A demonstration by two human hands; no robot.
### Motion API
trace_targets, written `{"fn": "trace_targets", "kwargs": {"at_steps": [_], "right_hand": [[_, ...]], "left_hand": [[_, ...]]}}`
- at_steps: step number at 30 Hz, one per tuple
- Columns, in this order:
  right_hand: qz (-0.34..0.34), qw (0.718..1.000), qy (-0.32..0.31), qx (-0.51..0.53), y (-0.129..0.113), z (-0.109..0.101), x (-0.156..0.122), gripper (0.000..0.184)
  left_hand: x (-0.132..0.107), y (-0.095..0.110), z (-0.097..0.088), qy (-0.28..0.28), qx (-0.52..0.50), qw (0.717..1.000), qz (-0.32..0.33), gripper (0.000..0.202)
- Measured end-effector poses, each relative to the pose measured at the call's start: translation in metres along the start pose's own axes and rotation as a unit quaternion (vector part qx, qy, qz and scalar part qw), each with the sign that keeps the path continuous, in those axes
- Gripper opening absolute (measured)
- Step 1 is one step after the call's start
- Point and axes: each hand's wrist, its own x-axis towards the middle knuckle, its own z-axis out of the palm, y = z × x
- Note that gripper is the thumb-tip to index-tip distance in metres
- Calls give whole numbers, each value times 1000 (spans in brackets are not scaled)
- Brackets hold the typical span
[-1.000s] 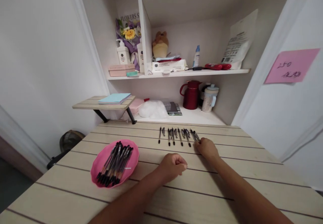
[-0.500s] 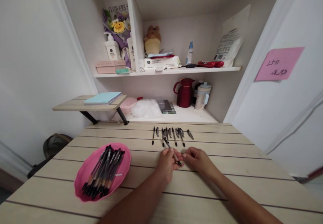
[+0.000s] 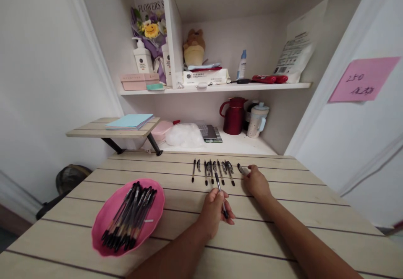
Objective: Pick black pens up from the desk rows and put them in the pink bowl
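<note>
My left hand (image 3: 214, 214) is closed around a black pen (image 3: 221, 195), held just above the wooden slat table (image 3: 317, 201) with its tip pointing toward me. My right hand (image 3: 256, 183) reaches to the right end of a row of several black pens and caps (image 3: 212, 171). Its fingertips are pinched on a small pen cap (image 3: 241, 169) lying there. To the left a pink plate (image 3: 154, 224) holds several capped black pens (image 3: 129, 218).
Behind the table an alcove shelf holds a red jug (image 3: 233, 116), a white cup (image 3: 257, 121), a white plastic bag (image 3: 184, 135) and a small raised stand (image 3: 110, 130) with a blue notebook. A pink note (image 3: 362, 85) hangs on the right wall.
My right hand took a pen from the row's right end and passed it to my left hand. It has now gone back to the cap at the end of the row.
</note>
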Motion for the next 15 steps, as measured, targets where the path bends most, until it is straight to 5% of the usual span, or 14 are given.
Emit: {"fn": "trace_targets", "kwargs": {"at_steps": [8,10,13,15], "right_hand": [[47,967,-54,245,14,-23,-30,16],[55,925,-88,365,9,-32,-39,19],[54,813,-120,567,-5,-50,-50,29],[44,779,-116,614,-13,-61,-55,33]], "left_hand": [[-5,2,1,-64,83,994,20,31],[-7,1,1,-82,116,989,37,29],[-9,0,1,-97,144,983,50,29],[-9,0,1,-102,150,982,48,30]]}}
